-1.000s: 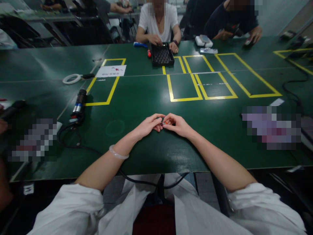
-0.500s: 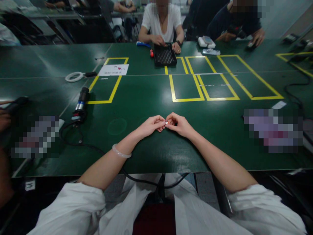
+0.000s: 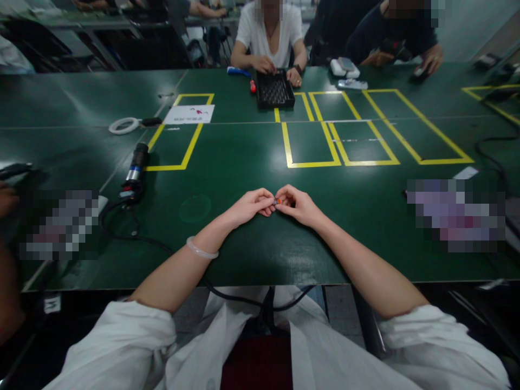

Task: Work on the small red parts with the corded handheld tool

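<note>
Green table (image 3: 244, 260), black-and-silver tool (image 3: 135, 169) on left, tray (image 3: 276, 105) far middle. Small orange-and-grey part (image 3: 278, 201) sits between both hands over the table; looks light and stiff, maybe slippery, best gripped by its ends. Left hand (image 3: 254, 207) pinches the grey end, fingers barely apart; right hand (image 3: 300, 207) curls, thumb and index nearly closed around the orange end.

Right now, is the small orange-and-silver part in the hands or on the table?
In the hands: the orange-and-silver part shows between the fingertips of the left hand and right hand.
</note>
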`<action>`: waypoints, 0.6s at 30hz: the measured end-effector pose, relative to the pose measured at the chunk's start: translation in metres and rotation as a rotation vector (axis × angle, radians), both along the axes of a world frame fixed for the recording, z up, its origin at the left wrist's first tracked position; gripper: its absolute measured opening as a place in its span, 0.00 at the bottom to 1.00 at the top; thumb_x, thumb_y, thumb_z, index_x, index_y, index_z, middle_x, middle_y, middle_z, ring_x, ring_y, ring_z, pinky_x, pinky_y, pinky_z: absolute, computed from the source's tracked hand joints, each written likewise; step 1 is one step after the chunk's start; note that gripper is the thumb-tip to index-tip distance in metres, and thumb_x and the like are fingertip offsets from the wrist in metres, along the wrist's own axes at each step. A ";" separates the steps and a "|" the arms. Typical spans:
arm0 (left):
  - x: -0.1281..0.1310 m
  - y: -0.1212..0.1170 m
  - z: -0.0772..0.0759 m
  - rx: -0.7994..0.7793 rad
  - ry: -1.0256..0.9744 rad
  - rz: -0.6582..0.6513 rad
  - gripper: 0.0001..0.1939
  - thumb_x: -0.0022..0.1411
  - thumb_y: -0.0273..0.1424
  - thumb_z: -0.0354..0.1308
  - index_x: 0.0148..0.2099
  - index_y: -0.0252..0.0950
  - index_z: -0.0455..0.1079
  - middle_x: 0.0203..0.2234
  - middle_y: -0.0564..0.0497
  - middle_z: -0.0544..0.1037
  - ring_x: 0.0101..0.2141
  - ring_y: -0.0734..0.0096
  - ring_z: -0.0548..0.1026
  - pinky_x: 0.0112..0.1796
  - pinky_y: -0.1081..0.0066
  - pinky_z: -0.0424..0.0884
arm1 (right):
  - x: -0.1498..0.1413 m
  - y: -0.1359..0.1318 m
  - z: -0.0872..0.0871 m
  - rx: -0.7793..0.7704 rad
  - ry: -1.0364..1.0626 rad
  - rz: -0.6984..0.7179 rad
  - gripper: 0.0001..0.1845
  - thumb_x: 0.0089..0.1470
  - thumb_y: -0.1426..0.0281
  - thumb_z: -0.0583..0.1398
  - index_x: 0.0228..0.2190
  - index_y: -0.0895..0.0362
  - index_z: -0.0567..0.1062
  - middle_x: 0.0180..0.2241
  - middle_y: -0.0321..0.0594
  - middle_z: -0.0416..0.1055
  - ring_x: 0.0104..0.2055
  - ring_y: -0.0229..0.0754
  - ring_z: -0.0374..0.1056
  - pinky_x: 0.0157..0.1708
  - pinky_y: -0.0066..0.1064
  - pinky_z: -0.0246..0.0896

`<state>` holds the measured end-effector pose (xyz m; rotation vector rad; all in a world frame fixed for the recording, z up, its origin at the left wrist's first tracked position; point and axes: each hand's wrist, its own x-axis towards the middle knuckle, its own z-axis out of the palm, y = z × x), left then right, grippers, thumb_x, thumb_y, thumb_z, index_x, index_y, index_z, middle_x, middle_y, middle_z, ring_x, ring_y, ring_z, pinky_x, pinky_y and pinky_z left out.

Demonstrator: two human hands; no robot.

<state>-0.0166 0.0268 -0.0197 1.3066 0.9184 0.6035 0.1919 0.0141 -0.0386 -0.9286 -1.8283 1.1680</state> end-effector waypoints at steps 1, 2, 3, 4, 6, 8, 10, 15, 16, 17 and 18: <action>0.000 0.000 0.000 -0.004 -0.002 0.003 0.21 0.57 0.42 0.66 0.43 0.30 0.68 0.33 0.47 0.77 0.31 0.74 0.75 0.37 0.70 0.72 | 0.000 0.000 0.001 -0.005 0.001 -0.004 0.14 0.56 0.61 0.64 0.39 0.56 0.70 0.31 0.34 0.71 0.30 0.35 0.66 0.31 0.28 0.61; -0.001 0.000 0.000 -0.008 -0.003 0.007 0.21 0.57 0.41 0.66 0.44 0.30 0.68 0.33 0.47 0.77 0.32 0.74 0.75 0.38 0.70 0.72 | 0.000 0.000 0.001 -0.013 0.003 -0.009 0.14 0.56 0.60 0.64 0.39 0.56 0.70 0.31 0.35 0.72 0.30 0.35 0.66 0.31 0.28 0.62; -0.001 0.000 0.000 -0.010 -0.004 0.010 0.21 0.57 0.41 0.67 0.44 0.30 0.68 0.33 0.47 0.77 0.32 0.74 0.75 0.38 0.70 0.72 | 0.000 0.000 0.002 -0.021 0.006 -0.014 0.15 0.57 0.59 0.63 0.38 0.56 0.70 0.31 0.35 0.72 0.30 0.36 0.67 0.31 0.29 0.62; -0.001 0.000 0.000 -0.010 -0.004 0.012 0.21 0.56 0.40 0.67 0.44 0.30 0.68 0.33 0.48 0.77 0.32 0.74 0.75 0.38 0.70 0.72 | 0.000 0.000 0.002 -0.028 0.007 -0.019 0.15 0.58 0.58 0.62 0.38 0.56 0.70 0.31 0.35 0.72 0.30 0.36 0.67 0.32 0.29 0.62; -0.001 -0.001 0.001 -0.009 -0.005 0.012 0.21 0.56 0.40 0.67 0.43 0.31 0.68 0.32 0.48 0.77 0.33 0.74 0.76 0.38 0.70 0.72 | 0.001 0.000 0.003 -0.024 -0.001 -0.022 0.14 0.60 0.58 0.60 0.37 0.56 0.71 0.30 0.35 0.72 0.30 0.36 0.68 0.32 0.29 0.62; 0.000 -0.001 0.002 -0.010 -0.011 0.011 0.21 0.55 0.39 0.68 0.43 0.31 0.67 0.32 0.49 0.77 0.33 0.74 0.76 0.38 0.70 0.72 | 0.001 0.001 0.002 0.001 -0.018 -0.021 0.13 0.60 0.59 0.60 0.37 0.56 0.71 0.30 0.35 0.72 0.30 0.36 0.67 0.32 0.29 0.62; 0.000 -0.002 0.003 -0.012 -0.014 0.015 0.21 0.54 0.39 0.68 0.43 0.31 0.67 0.32 0.49 0.76 0.33 0.74 0.76 0.39 0.70 0.73 | 0.002 0.001 0.002 0.030 -0.030 -0.019 0.12 0.60 0.60 0.60 0.36 0.56 0.72 0.31 0.36 0.72 0.30 0.36 0.66 0.32 0.29 0.61; 0.000 -0.001 0.002 -0.018 0.000 0.034 0.21 0.56 0.40 0.67 0.44 0.30 0.68 0.32 0.49 0.76 0.33 0.74 0.76 0.39 0.69 0.73 | 0.001 0.000 0.003 0.074 -0.049 -0.018 0.10 0.59 0.62 0.61 0.36 0.56 0.72 0.29 0.35 0.70 0.28 0.36 0.63 0.30 0.29 0.59; 0.000 -0.001 0.001 -0.022 0.001 0.036 0.21 0.56 0.40 0.67 0.44 0.30 0.68 0.32 0.49 0.75 0.34 0.74 0.76 0.39 0.69 0.73 | 0.001 0.000 0.004 0.077 -0.048 -0.020 0.10 0.58 0.62 0.61 0.36 0.56 0.72 0.29 0.35 0.70 0.28 0.36 0.63 0.30 0.29 0.59; 0.000 -0.001 0.000 -0.024 -0.001 0.037 0.21 0.55 0.39 0.68 0.44 0.30 0.69 0.32 0.49 0.75 0.34 0.74 0.76 0.39 0.70 0.73 | 0.000 0.000 0.004 0.079 -0.046 -0.025 0.10 0.58 0.62 0.61 0.36 0.56 0.72 0.29 0.35 0.70 0.29 0.36 0.64 0.30 0.29 0.59; 0.000 -0.001 0.000 -0.025 -0.005 0.038 0.21 0.55 0.39 0.68 0.44 0.30 0.69 0.32 0.50 0.75 0.34 0.74 0.76 0.40 0.70 0.74 | 0.000 0.000 0.005 0.079 -0.044 -0.034 0.10 0.57 0.63 0.62 0.37 0.56 0.72 0.30 0.35 0.71 0.29 0.36 0.64 0.31 0.29 0.60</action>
